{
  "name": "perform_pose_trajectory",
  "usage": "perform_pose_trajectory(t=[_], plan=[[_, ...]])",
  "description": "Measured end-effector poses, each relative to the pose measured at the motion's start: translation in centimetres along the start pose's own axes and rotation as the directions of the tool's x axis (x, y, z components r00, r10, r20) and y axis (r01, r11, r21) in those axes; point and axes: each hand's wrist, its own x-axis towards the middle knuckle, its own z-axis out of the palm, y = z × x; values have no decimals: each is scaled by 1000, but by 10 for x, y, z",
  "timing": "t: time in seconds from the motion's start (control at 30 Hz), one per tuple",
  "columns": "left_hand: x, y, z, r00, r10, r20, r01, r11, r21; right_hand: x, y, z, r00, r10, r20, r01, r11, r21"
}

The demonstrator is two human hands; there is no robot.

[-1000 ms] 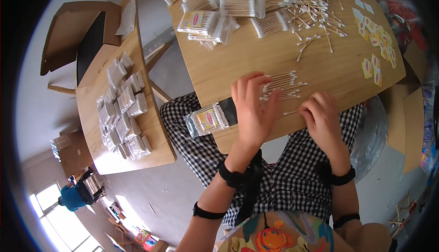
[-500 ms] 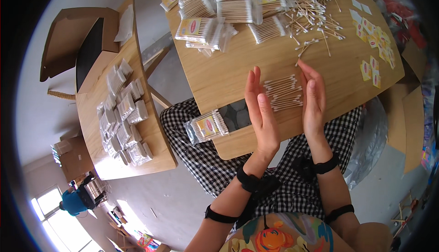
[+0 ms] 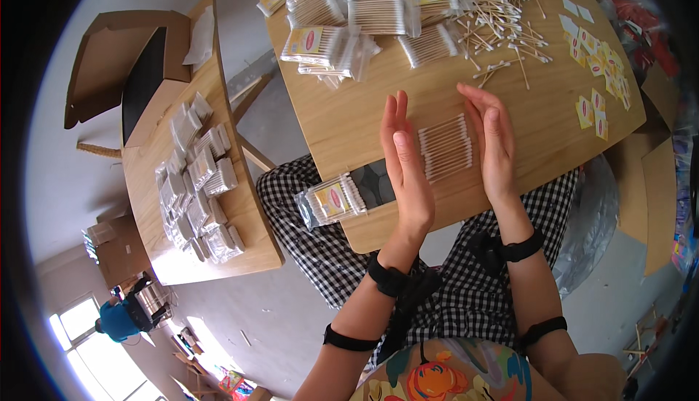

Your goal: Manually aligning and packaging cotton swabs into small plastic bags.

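Note:
A row of cotton swabs (image 3: 445, 148) lies side by side on the wooden table, forming an even block. My left hand (image 3: 406, 172) stands on edge at the left of the row, fingers stretched out. At the other side my right hand (image 3: 496, 146) is held upright, its fingers extended and palm turned to the swabs. Both palms face each other with a narrow gap to the swabs, and neither grips anything. Left of my left hand, a bag of cotton swabs (image 3: 331, 201) with a yellow card lies by a dark grey patch (image 3: 374, 185) at the table edge.
Filled swab bags (image 3: 313, 43) are stacked at the far left of the table. Beside them spreads a heap of loose swabs (image 3: 502, 8). Yellow cards (image 3: 601, 62) lie at the right. A second table (image 3: 240, 237) carries more bags (image 3: 193, 190) and an open cardboard box (image 3: 109, 59).
The swabs have gone from a slightly uneven row to a straighter, more even block. My left hand has shifted left and a little farther away; the right hand's fingers have also moved left.

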Motion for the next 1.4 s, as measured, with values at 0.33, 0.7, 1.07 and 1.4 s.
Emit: perform_pose_trajectory(t=[0.33, 0.7, 1.07, 1.4], plan=[[-36, 13, -6, 1000, 16, 21, -17, 999, 45, -44, -8, -4, 999, 54, 1, -54, 994, 93], [-48, 17, -14, 964, 48, 263, -231, 647, 726, -38, -12, -13, 994, 24, -105, -31, 997, -70], [-72, -6, -8, 875, -129, 467, -450, 145, 881, 17, -31, -6, 888, 52, 457, 319, 647, -693], [-70, -7, -8, 875, -110, 472, -455, 150, 878, 18, -39, -29, 807, 14, 590, 583, 136, -801]])
